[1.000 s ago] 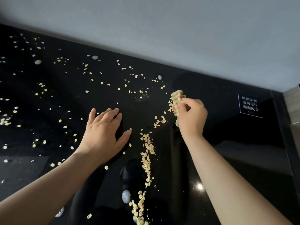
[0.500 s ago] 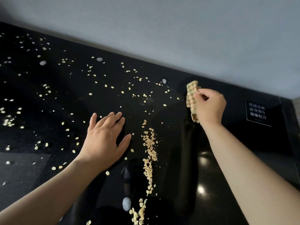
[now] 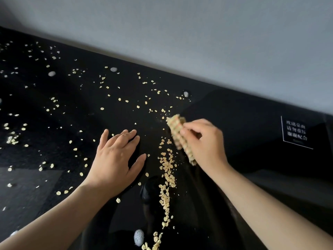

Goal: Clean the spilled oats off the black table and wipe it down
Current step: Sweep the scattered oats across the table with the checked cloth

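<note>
Black table point(image 3: 239, 123) label point(image 3: 295, 132) reads 玻璃桌面 请勿重压 谢谢配合 (white print).

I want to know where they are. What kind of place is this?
Hard to say; probably a shared indoor room, not a home kitchen. A glossy black table stands against a plain grey wall, and a printed notice is stuck on it.

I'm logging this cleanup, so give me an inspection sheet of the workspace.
Surface: black table, glossy.
Job's things: oats gathered in a line beside the checked cloth; loose ones scattered to the left.
Clutter: pale round blobs, nature unclear.
Hands: left hand flat on the table, fingers straight; right hand grips the cloth.
Cables: nothing seen.
Surroundings: grey wall behind; white-lettered label at right.
</note>
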{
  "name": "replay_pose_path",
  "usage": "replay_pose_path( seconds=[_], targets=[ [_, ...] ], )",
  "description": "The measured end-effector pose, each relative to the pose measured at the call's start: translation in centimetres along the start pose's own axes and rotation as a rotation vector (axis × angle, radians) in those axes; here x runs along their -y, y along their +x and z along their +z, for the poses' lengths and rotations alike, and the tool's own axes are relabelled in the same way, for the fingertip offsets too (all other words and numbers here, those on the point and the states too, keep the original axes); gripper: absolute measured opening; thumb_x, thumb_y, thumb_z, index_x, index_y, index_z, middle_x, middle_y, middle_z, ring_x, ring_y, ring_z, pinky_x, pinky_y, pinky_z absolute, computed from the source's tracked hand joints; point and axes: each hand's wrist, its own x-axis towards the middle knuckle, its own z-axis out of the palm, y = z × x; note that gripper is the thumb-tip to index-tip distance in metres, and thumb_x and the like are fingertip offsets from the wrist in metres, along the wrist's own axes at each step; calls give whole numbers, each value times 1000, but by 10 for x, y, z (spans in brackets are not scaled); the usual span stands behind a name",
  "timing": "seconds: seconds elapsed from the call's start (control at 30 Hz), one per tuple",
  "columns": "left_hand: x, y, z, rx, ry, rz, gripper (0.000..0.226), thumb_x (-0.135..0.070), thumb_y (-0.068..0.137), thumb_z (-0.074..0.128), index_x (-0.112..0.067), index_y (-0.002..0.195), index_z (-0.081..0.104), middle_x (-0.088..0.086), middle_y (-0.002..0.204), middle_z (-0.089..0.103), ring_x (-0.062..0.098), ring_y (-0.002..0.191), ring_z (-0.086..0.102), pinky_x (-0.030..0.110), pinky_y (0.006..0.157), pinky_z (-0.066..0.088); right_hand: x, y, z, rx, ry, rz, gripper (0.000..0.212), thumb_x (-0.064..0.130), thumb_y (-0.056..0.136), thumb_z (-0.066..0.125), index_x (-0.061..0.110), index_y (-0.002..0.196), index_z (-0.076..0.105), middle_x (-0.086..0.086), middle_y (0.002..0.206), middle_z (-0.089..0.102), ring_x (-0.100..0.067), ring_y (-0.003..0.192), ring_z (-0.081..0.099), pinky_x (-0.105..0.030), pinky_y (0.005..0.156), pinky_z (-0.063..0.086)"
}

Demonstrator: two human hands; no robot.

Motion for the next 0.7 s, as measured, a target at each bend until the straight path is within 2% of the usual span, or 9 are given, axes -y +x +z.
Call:
replay_pose_path(
  seconds=[0.13,0.2,0.3,0.37,0.43,0.53,0.63,0.7],
  targets=[
    [-3,4,-1,-29,-12,-7,57,-50,88,40,-7,115,68,5,125,62,26,118,57,51,112,28,-18,55,-28,-239,-86,47,14,13,83,68,13,94,76,1,91,69,-10,84,61,-14,77,41],
    [-5,6,-1,-37,-13,-10,56,-49,88,42,-6,112,69,6,122,64,27,115,59,49,112,29,-33,84,-38,-297,-143,110,17,15,86,65,12,99,75,-3,95,71,-15,87,64,-18,76,41],
    [-4,5,-2,-36,-12,-11,56,-49,88,42,-7,113,69,6,123,64,25,115,59,48,113,27,-51,110,-41,-322,-209,196,18,14,90,61,11,101,74,-4,95,72,-15,82,64,-19,68,41],
    [-3,5,-3,-43,-13,-8,54,-49,88,43,-8,112,69,5,122,64,25,113,61,48,113,27,-55,117,-35,-280,-220,213,17,14,90,59,9,97,74,-7,90,71,-18,76,63,-26,65,48],
    [-3,8,-4,-54,-17,-8,51,-48,88,44,-9,108,71,3,117,66,23,107,63,50,112,28,-54,117,-24,-227,-209,186,16,13,89,61,9,96,74,-8,89,70,-22,78,65,-31,70,53],
    [-2,13,-6,-77,-35,-15,48,-48,87,45,-12,102,73,-1,110,67,20,97,65,50,113,27,-40,98,-7,-153,-180,91,16,14,86,65,10,98,75,-6,97,67,-20,88,62,-23,76,44],
    [2,17,-7,-110,-69,-5,44,-46,87,47,-12,100,73,-2,107,68,17,96,66,46,114,26,-19,63,6,-36,-89,-7,12,12,84,68,12,94,76,1,91,65,-13,83,60,-24,75,47],
    [5,19,-9,-122,-89,-2,43,-44,86,48,-12,101,72,-3,106,68,15,95,65,44,114,27,-10,41,10,74,-48,-30,14,12,84,70,12,96,75,6,92,65,-6,83,60,-17,75,48]
  ],
)
